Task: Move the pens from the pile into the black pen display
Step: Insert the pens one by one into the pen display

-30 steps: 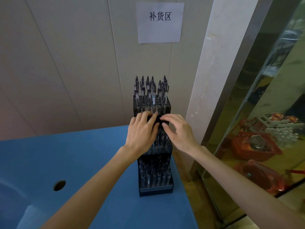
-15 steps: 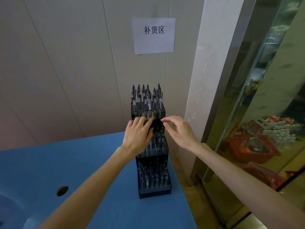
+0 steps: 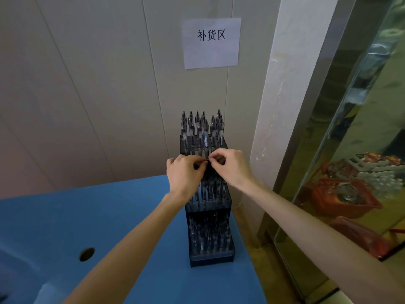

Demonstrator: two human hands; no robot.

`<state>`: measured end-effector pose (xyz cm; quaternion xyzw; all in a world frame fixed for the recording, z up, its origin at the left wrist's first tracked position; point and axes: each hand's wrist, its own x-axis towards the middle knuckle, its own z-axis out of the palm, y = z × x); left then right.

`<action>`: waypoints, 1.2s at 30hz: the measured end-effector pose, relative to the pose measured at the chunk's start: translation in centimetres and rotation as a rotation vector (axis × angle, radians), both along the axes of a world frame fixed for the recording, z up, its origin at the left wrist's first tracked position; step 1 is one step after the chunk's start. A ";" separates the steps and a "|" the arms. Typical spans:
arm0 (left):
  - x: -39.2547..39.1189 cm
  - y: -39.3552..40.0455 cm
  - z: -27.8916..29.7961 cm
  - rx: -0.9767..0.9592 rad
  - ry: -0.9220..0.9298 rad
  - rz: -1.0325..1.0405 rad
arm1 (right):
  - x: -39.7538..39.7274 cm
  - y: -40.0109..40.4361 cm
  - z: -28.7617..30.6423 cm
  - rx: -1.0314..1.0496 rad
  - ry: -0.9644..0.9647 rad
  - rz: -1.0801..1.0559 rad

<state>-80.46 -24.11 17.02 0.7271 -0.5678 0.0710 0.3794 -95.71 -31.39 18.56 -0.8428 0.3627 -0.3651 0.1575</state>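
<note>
Both hands drawn together since earlier: left hand [image 3: 185,172], right hand [image 3: 230,167] fingers curled, pinching pen [image 3: 207,164] at middle tier of black pen display [image 3: 210,233], 12 o'clock on surface [image 3: 87,216], likely steadying insertion.

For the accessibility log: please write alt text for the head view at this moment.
Both hands, left hand and right hand, meet with curled fingers at the middle tier of a black tiered pen display filled with upright pens. The display stands on a blue table against a pale wall, under a paper sign.

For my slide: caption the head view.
Both hands, left hand and right hand, work at the black pen display's middle tier.
</note>
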 end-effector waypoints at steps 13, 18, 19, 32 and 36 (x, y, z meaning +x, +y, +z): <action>-0.7 -1.1 1.3 0.113 -0.262 0.086 | -3.1 0.3 -3.1 0.060 -0.172 -0.028; -0.9 -1.3 0.9 0.158 -0.300 0.100 | -3.1 -0.1 -3.0 0.077 -0.169 -0.014; -0.9 -1.3 1.0 0.172 -0.319 0.102 | -3.1 -0.1 -3.0 0.077 -0.167 -0.011; 0.0 3.3 -2.4 0.055 -0.376 -0.118 | -3.0 1.2 -4.2 -0.149 0.137 0.073; 0.0 4.4 -2.4 0.249 -0.391 -0.184 | -3.2 1.7 -4.9 -0.164 0.362 0.075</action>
